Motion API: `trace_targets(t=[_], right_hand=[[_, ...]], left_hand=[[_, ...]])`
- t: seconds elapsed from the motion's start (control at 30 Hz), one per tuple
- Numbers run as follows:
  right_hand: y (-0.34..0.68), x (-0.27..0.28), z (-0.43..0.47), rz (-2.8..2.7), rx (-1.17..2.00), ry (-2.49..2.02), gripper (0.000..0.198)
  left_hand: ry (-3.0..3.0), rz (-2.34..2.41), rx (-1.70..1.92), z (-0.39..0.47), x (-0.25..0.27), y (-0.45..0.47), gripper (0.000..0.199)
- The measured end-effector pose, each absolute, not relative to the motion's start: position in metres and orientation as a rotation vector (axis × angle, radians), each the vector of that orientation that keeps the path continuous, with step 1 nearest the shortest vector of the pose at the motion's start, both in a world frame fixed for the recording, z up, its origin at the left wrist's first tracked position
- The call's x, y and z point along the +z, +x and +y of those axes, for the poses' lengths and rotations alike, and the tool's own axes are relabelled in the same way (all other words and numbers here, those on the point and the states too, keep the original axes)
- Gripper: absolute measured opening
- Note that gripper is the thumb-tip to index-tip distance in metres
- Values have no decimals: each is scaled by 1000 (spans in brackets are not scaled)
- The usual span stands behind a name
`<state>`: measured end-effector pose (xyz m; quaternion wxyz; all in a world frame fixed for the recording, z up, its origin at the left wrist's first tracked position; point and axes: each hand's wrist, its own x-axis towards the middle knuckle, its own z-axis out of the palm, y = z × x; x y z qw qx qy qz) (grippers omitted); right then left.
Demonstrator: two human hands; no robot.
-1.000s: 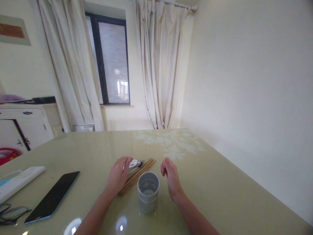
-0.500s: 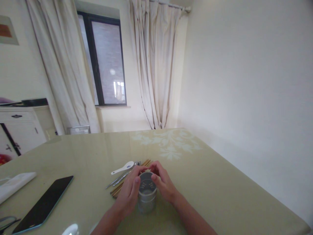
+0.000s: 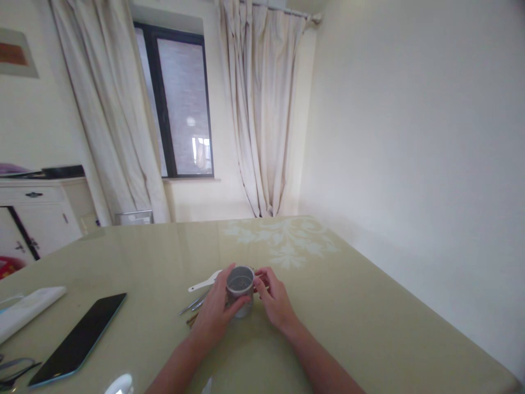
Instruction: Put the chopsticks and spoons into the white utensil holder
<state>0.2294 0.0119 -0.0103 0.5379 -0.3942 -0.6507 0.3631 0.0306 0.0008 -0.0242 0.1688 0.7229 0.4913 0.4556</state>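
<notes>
A grey metal utensil holder, a small round can with holes in its bottom, stands tilted slightly toward me above the table. My left hand is wrapped round its left side, the thumb across the front. Just right of the rim, my right hand has its fingers curled in a pinch; what they grip is too small to make out. Behind the left hand lie a white spoon, thin metal utensils and wooden chopsticks, all partly hidden by the hand and holder.
On the left of the glossy table lie a black-screened tablet, a white flat object and dark-handled scissors. A white shiny object is at the front edge. A wall borders the right side.
The utensil holder has moved up and away from me, slightly left. My left hand now wraps its side, and my right hand has shifted from over the far rim to its right.
</notes>
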Motion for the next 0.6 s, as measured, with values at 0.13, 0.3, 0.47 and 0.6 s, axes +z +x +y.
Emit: trace_targets(t=[0.13, 0.3, 0.47, 0.6], right_hand=[[228, -15, 14, -1583, 886, -990, 41], [224, -17, 13, -1594, 826, -1009, 32], [228, -9, 10, -1536, 621, -1008, 33], [230, -8, 1, -1687, 394, -1000, 42]], left_hand=[[1947, 1386, 1322, 11, -29, 29, 71], [1929, 1367, 1294, 14, -33, 28, 77], [2102, 1464, 1243, 5, -28, 26, 97], [2366, 1468, 1480, -14, -16, 26, 84]])
